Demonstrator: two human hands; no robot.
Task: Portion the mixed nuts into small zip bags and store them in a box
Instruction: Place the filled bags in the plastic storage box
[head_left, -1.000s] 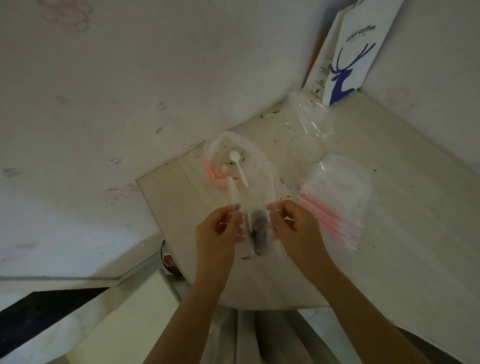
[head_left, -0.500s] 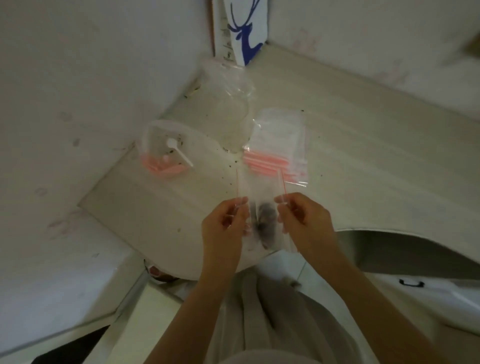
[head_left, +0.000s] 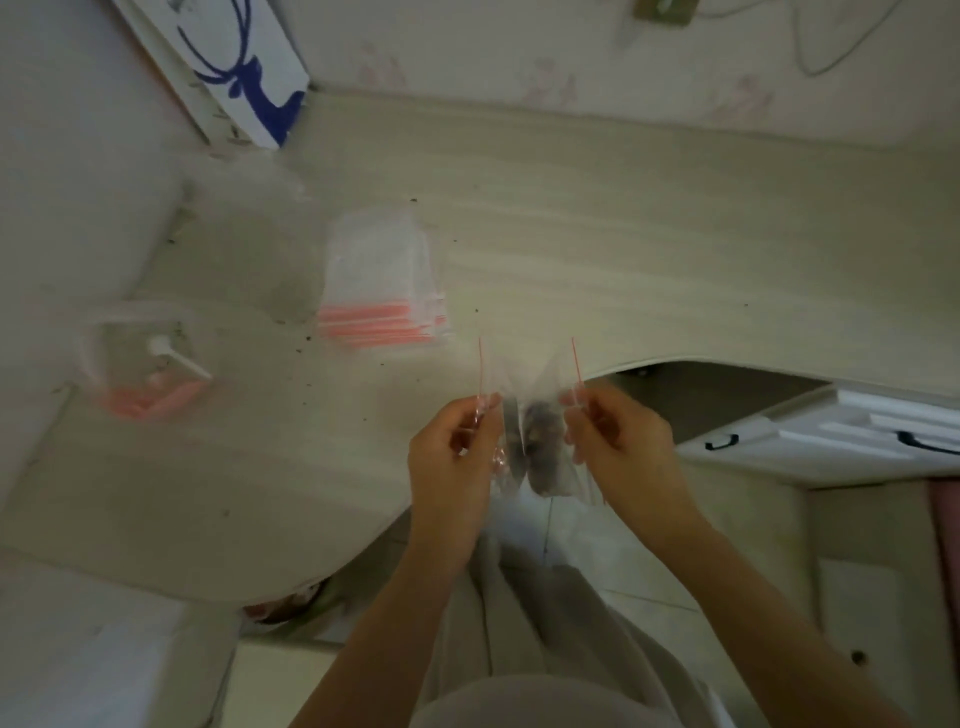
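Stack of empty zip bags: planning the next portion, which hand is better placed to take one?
Left, probably: the left hand sits nearer the stack, which lies on its side; the right hand would have to cross the filled bag that both hands pinch.

One view only: wide-angle, head-worn, looking forward and steeply down onto pale wood-grain desk (head_left: 623, 249). Close range; left hand (head_left: 452, 457), right hand (head_left: 618, 447) sit mid-frame.

1. Dim, flat, greyish light is filling the whole scene evenly.
2. Motion blur is smearing the stack of zip bags (head_left: 382, 280) and the desk (head_left: 623, 234) at left.
3. Wide-angle distortion is bending the walls (head_left: 571, 52) and desk edge near the borders.
4. Darker shadow is sitting beneath the desk.
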